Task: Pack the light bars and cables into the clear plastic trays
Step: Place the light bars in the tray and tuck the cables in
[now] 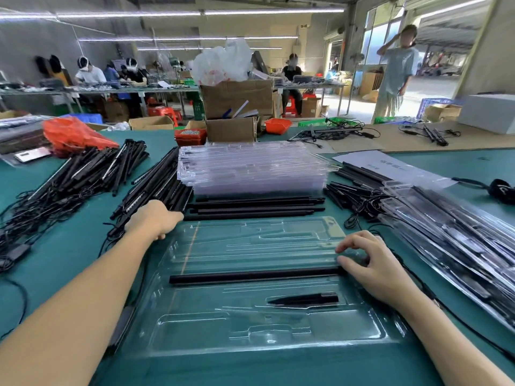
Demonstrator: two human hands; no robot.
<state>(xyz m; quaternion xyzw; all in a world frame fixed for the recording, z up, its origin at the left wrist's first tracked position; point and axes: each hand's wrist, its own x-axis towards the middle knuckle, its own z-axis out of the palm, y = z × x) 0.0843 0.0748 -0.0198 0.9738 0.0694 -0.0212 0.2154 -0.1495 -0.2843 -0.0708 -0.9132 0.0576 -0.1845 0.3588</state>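
At lower centre of the frame, a clear plastic tray (250,324) lies flat on a green surface (69,246), directly in front of the person. One black light bar (250,275) already sits in a groove across the tray's middle, its long axis running left to right. A shorter black piece (305,299) lies in a recess just below it.

The right hand (373,266) rests at the bar's right end, its fingers (352,245) loosely curled and touching the tray and the bar's tip; they seem to be seating it rather than gripping it. The left hand (156,220) reaches to the tray's upper left corner. It is seen from the back, so whether those fingers hold anything cannot be told.

Just above the tray, several loose light bars (256,208) lie side by side, also running left to right, parallel to the empty grooves. The left hand is nearer their left ends, so the next bar would likely come from there with no turning needed.

Behind them stands a stack of empty trays (253,171). Bundled bars and cables (64,188) lie at left, filled trays (457,238) at right.
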